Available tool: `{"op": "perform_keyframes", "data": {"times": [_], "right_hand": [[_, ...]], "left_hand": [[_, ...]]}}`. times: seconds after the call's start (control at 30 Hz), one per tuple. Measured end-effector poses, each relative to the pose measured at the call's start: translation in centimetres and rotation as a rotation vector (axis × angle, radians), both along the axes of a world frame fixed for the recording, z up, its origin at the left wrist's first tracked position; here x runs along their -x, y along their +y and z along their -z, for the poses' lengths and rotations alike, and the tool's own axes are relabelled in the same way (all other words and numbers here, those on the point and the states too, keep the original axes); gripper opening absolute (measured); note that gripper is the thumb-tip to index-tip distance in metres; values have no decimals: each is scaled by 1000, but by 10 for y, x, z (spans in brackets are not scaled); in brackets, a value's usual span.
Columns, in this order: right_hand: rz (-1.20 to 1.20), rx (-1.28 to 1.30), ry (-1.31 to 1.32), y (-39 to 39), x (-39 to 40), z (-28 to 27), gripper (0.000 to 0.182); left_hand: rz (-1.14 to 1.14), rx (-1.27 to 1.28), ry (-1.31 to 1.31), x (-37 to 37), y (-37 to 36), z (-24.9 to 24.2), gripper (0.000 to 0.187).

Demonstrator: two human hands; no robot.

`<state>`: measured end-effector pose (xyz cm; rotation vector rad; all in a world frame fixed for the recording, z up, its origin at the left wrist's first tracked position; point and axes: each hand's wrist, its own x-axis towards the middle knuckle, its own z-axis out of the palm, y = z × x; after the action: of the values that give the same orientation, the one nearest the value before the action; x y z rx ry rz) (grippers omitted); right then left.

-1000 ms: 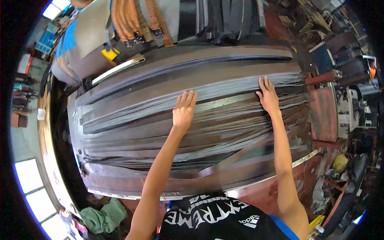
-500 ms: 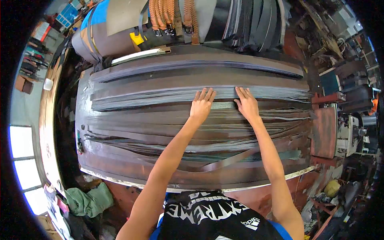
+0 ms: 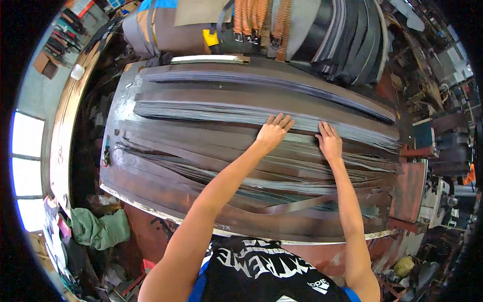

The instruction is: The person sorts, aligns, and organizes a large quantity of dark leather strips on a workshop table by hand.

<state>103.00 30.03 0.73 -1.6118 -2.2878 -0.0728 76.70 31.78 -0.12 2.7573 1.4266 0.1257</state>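
Note:
Long dark strips with pale grey edges lie in a thick stack (image 3: pixel 201 109) across the work table (image 3: pixel 118 126). My left hand (image 3: pixel 274 132) rests on the front edge of this stack near its middle, fingers extended and slightly apart. To its right, my right hand (image 3: pixel 329 141) touches the same edge with its fingertips, thumb held apart. Behind is another stack of strips (image 3: pixel 226 80). Looser, fanned strips (image 3: pixel 201 171) lie nearer to me, partly under my forearms. Neither hand is wrapped round anything.
Braided orange-brown belts (image 3: pixel 279 25) and dark straps (image 3: pixel 347 40) hang over a large roll (image 3: pixel 138 32) behind the table. A yellow object (image 3: pixel 210 38) is beside the belts. A red-brown bench (image 3: pixel 408 191) stands at the right, and green cloth (image 3: pixel 103 229) lies lower left.
The camera view has turned, so the table and stacks now slant down to the right. Both hands remain on the same stack, with their fingers still extended.

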Motion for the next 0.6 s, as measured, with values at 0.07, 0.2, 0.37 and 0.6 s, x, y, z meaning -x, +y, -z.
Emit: {"op": "perform_keyframes", "data": {"times": [0.07,0.2,0.37,0.6], "right_hand": [[-9,-42,-107,2,0,2,39],[-66,-89,-117,1,12,-5,32],[-318,-44,117,5,79,-11,31],[-395,15,136,18,203,-3,50]], "left_hand": [[24,-1,2,36,2,-5,64],[95,-66,96,121,4,-8,67],[-57,-13,14,187,-2,-4,63],[-98,-62,-18,195,-1,1,61]]}}
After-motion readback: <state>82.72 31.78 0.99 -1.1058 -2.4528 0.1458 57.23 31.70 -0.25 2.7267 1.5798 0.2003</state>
